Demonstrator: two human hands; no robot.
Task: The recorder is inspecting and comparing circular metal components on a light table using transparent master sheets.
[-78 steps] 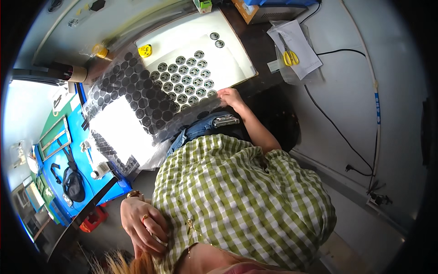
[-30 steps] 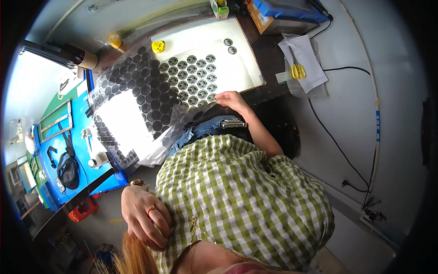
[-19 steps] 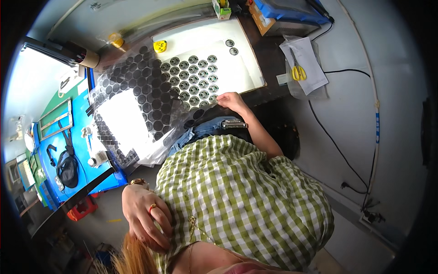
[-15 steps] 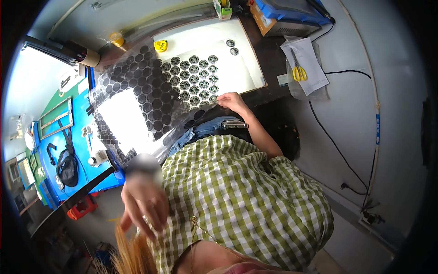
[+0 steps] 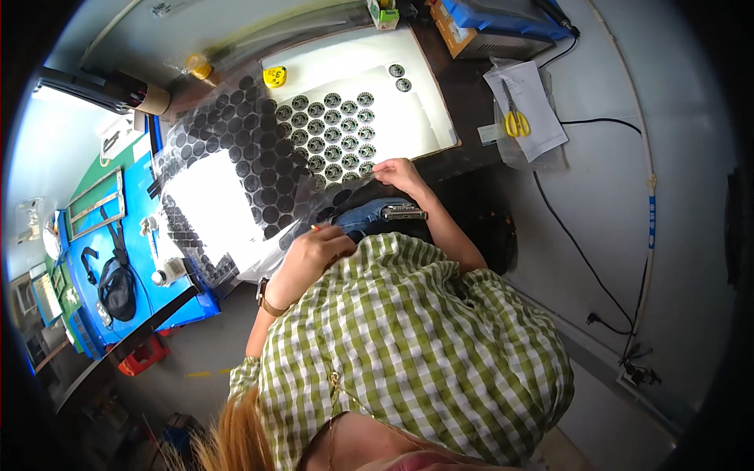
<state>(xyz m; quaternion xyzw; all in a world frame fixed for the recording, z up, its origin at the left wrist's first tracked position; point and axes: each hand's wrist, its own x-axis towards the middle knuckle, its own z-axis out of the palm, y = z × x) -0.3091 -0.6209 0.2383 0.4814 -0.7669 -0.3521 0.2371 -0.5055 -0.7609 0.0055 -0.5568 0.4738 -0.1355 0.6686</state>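
Note:
A clear plastic film with rows of dark discs (image 5: 271, 177) spreads over the left part of the table and droops past its front edge. Next to it lies a white sheet of round black-and-white stickers (image 5: 333, 129). At that sheet's near right corner, my right hand (image 5: 400, 174) is closed, thumb and fingertips pinching the edge. My left hand (image 5: 318, 253), a band on its wrist, hovers just in front of the film's near edge with its fingers curled. A tiny red-and-yellow tip shows at those fingers; the rest of it is hidden.
A white board (image 5: 424, 118) with two loose stickers lies beneath the sheet. A yellow tape measure (image 5: 275, 77) stands at its far left corner. Yellow-handled scissors (image 5: 516, 124) rest on papers at the right. On the left is a blue table (image 5: 137, 235) with a black bag.
My left hand has come down from beside my shoulder to the film's near edge. My right hand stays at the sticker sheet's corner.

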